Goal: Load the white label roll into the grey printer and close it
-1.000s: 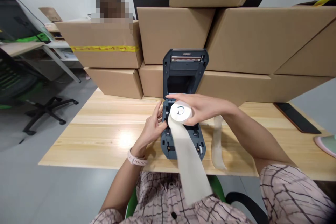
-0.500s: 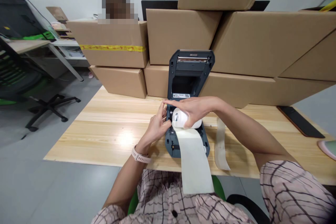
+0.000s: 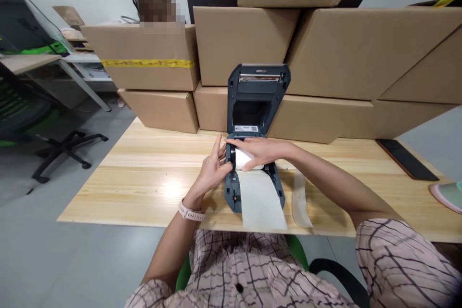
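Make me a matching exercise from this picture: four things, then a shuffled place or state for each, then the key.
Things:
1. Paper roll
2. Wristband
3. Hinged lid
4. Narrow paper strip

Places and states:
A. Around the left wrist
B. Raised and open, in front of the cardboard boxes
C. On the wooden table, to the right of the dark device
D. Partly covered by the right hand, in the dark device

Pairs: 1-D, 2-A, 3-B, 4-C
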A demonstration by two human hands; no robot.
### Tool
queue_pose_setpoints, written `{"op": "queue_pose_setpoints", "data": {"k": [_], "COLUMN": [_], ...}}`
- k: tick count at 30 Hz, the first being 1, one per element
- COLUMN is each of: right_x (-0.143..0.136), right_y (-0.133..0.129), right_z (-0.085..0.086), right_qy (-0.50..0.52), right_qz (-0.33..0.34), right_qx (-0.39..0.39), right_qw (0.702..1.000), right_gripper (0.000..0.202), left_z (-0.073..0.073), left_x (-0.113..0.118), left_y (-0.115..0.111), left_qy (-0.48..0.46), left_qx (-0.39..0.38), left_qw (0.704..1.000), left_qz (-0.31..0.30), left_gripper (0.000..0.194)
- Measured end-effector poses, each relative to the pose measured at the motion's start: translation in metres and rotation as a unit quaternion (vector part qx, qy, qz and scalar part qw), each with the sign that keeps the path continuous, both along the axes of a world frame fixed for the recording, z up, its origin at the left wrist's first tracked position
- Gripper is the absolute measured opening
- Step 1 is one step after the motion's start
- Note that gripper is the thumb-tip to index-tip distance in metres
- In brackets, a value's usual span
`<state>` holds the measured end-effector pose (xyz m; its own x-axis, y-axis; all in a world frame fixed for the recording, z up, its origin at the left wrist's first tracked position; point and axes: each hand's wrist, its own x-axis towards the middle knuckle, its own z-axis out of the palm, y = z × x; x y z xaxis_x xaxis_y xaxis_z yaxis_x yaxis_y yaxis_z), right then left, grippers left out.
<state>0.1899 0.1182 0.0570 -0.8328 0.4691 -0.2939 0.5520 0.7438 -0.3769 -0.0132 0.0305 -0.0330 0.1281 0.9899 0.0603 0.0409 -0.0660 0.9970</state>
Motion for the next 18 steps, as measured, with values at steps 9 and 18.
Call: {"op": "queue_pose_setpoints", "data": {"k": [9,18], "right_x": [0.056,0.046], "right_y": [-0.109,-0.163], "right_z": [-0.006,-0.046], "right_qy": [0.103,0.137], "right_qz": [-0.014,-0.054], "right_qx": [0.076,0.183], "right_qw": [0.992,0.972], "right_gripper": [0.049,0.069], "left_z": [0.002,0.001], "left_x": [0.003,0.004], "left_y": [-0.002,0.002], "left_qy": [-0.013,0.0], "left_qx": [0.009,0.017], "left_qw": [1.0,0.999], "left_qz": [0.008,0.03], "left_gripper": [0.104,0.1]}}
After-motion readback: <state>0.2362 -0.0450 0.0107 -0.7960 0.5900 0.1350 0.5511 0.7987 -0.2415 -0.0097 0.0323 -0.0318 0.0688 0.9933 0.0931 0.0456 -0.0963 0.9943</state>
